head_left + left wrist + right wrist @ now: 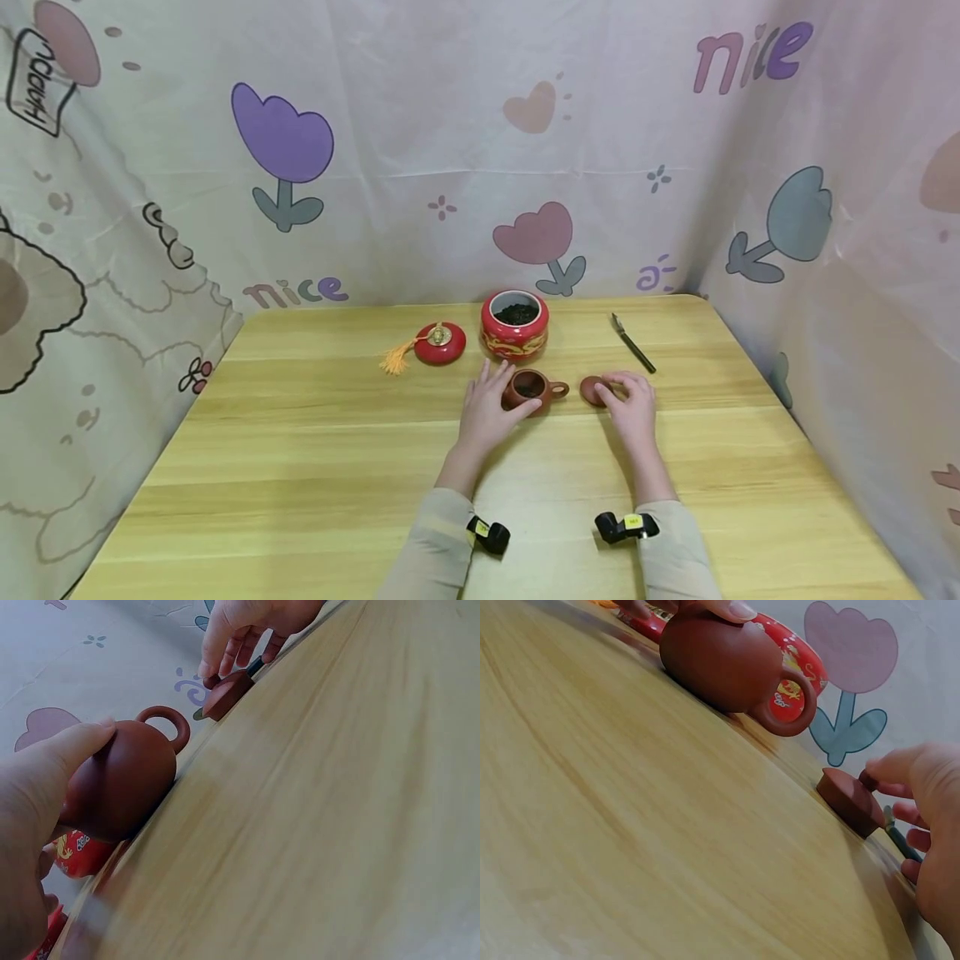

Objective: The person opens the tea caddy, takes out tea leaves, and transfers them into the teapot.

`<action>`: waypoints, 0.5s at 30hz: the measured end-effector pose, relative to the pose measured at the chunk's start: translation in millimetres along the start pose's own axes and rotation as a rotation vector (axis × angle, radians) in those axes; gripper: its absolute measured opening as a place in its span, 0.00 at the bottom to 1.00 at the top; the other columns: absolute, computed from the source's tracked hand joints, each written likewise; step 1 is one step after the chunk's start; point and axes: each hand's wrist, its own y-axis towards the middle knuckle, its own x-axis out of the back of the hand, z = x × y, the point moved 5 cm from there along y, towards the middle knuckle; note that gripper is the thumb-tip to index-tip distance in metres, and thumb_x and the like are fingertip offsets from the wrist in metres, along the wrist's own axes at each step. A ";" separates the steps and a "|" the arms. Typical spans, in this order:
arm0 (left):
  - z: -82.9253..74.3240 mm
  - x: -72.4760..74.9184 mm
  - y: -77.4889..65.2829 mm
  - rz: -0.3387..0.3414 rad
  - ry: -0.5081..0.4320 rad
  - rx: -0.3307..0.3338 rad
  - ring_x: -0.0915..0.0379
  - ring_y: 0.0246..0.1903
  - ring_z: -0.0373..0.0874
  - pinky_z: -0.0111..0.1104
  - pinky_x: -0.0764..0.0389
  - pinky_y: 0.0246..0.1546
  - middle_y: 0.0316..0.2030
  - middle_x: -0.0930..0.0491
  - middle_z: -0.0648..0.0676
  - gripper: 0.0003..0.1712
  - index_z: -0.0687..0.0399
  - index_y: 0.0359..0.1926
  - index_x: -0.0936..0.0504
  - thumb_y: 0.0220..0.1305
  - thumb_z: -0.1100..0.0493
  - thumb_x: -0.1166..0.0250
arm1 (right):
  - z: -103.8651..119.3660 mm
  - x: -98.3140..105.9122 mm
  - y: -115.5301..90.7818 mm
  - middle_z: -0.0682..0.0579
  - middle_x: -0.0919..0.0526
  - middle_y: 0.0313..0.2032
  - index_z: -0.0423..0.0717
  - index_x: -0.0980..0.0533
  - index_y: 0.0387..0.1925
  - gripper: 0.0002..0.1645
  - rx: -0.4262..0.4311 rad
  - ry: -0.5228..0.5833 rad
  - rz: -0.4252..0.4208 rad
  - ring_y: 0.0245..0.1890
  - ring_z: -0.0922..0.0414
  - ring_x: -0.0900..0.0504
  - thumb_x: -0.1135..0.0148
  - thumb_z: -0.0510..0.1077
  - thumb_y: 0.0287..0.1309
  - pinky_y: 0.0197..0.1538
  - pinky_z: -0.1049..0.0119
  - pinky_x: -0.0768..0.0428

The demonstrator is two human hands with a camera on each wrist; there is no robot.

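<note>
In the head view my left hand (486, 410) grips a small reddish-brown clay teapot (545, 398), thumb at the near rim and fingers round its left and far side. The pot stands uncovered on the table with dark leaves inside, its ring handle (171, 724) pointing right. To the right of it, my right hand (632, 406) pinches the knob of the round clay teapot lid (592, 390) between thumb and fingers. In the right wrist view this lid (849, 802) sits low at the tabletop, knob up.
Behind the teapot stands a red jar (514, 343) with gold pattern, holding dark tea leaves. Its red lid (439, 353) with a yellow tassel (396, 358) lies left of it. A slim dark stick (634, 345) with a pale tip lies at the back right. Printed curtains (420, 125) border the wooden table (315, 467).
</note>
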 end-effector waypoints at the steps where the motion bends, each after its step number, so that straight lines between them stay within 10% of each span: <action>1: 0.0 0.0 0.2 0.000 0.012 -0.005 0.54 0.76 0.57 0.60 0.50 0.72 0.71 0.34 0.52 0.47 0.51 0.68 0.30 0.55 0.29 0.36 | 0.4 0.0 0.2 0.37 0.25 0.54 0.33 0.20 0.45 0.18 0.003 -0.009 0.000 0.61 0.41 0.34 0.31 0.42 0.56 0.66 0.45 0.40; 15: -1.4 1.4 0.0 0.021 0.046 -0.015 0.54 0.76 0.56 0.58 0.49 0.72 0.71 0.35 0.54 0.48 0.52 0.69 0.31 0.56 0.28 0.38 | 2.4 -0.6 -1.0 0.37 0.24 0.53 0.33 0.20 0.44 0.15 0.021 -0.048 0.015 0.61 0.41 0.35 0.33 0.40 0.58 0.66 0.46 0.40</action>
